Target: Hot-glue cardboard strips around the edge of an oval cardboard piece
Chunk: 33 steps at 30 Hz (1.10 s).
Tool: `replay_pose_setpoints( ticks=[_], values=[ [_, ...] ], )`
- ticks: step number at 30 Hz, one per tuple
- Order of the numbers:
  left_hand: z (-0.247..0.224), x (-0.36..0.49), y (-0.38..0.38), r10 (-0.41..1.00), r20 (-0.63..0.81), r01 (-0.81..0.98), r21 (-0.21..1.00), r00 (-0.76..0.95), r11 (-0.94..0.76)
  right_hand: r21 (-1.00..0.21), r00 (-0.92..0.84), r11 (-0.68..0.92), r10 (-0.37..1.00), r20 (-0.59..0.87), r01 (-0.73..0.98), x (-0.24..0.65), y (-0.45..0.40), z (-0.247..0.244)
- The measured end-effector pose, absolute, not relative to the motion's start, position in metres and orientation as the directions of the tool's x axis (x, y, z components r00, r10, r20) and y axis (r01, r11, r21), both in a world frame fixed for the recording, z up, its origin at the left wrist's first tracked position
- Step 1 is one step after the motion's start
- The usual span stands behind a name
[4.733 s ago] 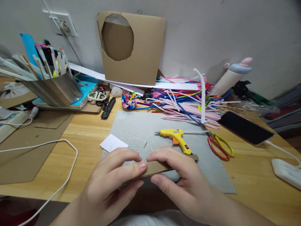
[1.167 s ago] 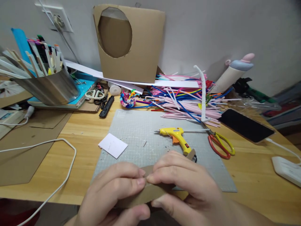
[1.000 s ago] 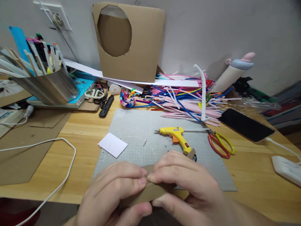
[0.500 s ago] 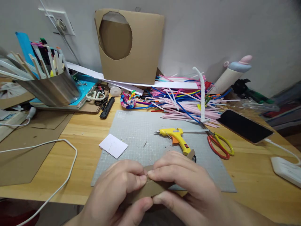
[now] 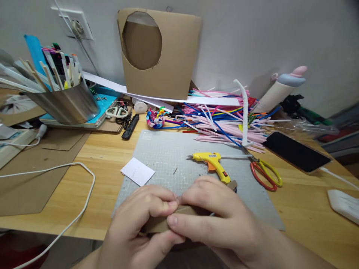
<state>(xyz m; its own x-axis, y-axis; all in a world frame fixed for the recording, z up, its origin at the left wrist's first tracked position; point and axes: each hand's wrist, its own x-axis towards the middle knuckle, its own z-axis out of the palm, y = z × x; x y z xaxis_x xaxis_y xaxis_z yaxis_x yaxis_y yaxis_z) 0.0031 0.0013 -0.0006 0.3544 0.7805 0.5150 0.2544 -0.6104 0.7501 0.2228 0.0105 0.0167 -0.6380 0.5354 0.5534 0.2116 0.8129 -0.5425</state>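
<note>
A piece of brown cardboard (image 5: 161,223) is held between my two hands at the near edge of the table. My left hand (image 5: 140,224) grips its left side, thumb below and fingers curled over the top. From the right, my right hand (image 5: 215,216) clasps it, with one digit lying across the near face. Much of the cardboard is covered by my fingers. Just beyond my hands, a yellow hot glue gun (image 5: 209,161) lies on the grey cutting mat (image 5: 162,149). To its left is a small white card (image 5: 138,172).
Scissors (image 5: 265,173) and a phone (image 5: 296,151) lie to the right. Pipe cleaners (image 5: 224,127) are heaped at the back, before a cardboard panel with a round hole (image 5: 179,56). A metal holder (image 5: 66,104) and a white cable (image 5: 91,186) are on the left.
My right hand has shifted its hold, one digit now reaching left across the cardboard's near face. The cardboard has tilted between my hands. The view has moved slightly.
</note>
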Motion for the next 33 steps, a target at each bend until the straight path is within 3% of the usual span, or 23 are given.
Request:
replay_pose_setpoints(
  ticks=[14, 33],
  values=[
    [0.0, 0.005, 0.003, 0.832, 0.46, 0.28, 0.792, 0.31, -0.543, -0.543, -0.791, 0.8, 0.497, 0.357, 0.258, 0.217, 0.023, 0.031],
    [0.001, 0.005, 0.003, 0.829, 0.455, 0.308, 0.778, 0.325, -0.548, -0.511, -0.792, 0.803, 0.513, 0.332, 0.306, 0.22, 0.022, 0.025]
  ],
)
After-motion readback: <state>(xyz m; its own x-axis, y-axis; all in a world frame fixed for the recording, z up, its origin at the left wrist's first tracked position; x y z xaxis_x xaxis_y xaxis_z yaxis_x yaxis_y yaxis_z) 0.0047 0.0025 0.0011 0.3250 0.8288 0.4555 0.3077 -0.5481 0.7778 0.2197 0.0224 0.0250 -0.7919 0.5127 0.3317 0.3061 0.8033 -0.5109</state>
